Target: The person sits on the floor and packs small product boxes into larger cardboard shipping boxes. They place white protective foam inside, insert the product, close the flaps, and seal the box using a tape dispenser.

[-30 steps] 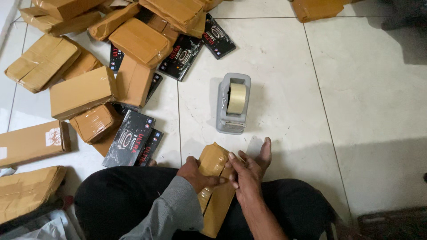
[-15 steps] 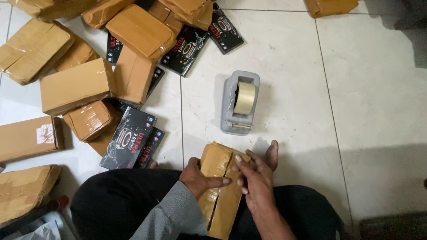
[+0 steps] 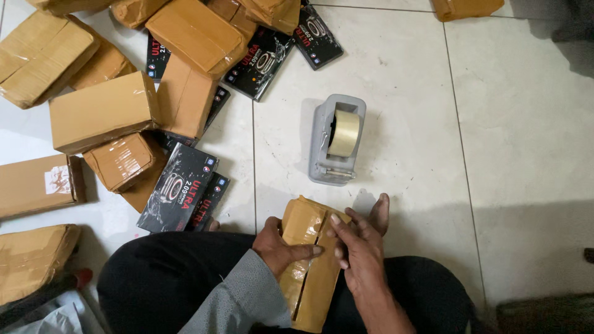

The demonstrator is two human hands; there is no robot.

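Note:
A parcel wrapped in brown paper (image 3: pixel 307 281) rests on my lap, its paper flaps meeting along a seam down the middle. My left hand (image 3: pixel 278 244) grips its left side with the thumb laid across the top. My right hand (image 3: pixel 357 250) presses its fingers on the right flap near the seam. A grey desktop tape dispenser (image 3: pixel 334 139) with a roll of clear tape stands on the tiled floor just beyond the parcel.
Several brown wrapped parcels (image 3: pixel 102 111) and black printed boxes (image 3: pixel 179 188) lie piled on the floor at the left and far left. Another brown parcel (image 3: pixel 467 7) sits at the top right. White floor tiles (image 3: pixel 495 154) stretch to the right.
The view has shifted slightly. My hands have slid along the parcel, the left thumb now across the top and the right fingers flattening the flap by the seam.

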